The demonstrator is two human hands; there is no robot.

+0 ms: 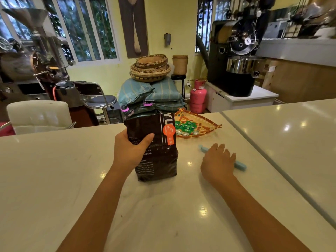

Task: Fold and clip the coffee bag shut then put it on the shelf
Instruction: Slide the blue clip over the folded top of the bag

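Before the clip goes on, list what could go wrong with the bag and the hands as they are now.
1. The tall dark brown coffee bag stands upright, steadied only by the left hand around its side; letting go could tip it.
2. Its top looks unfolded, so tipping might spill coffee.
3. The right hand lies flat over the long light-blue plastic clip on the glossy white countertop; the clip could slide away instead of being picked up.
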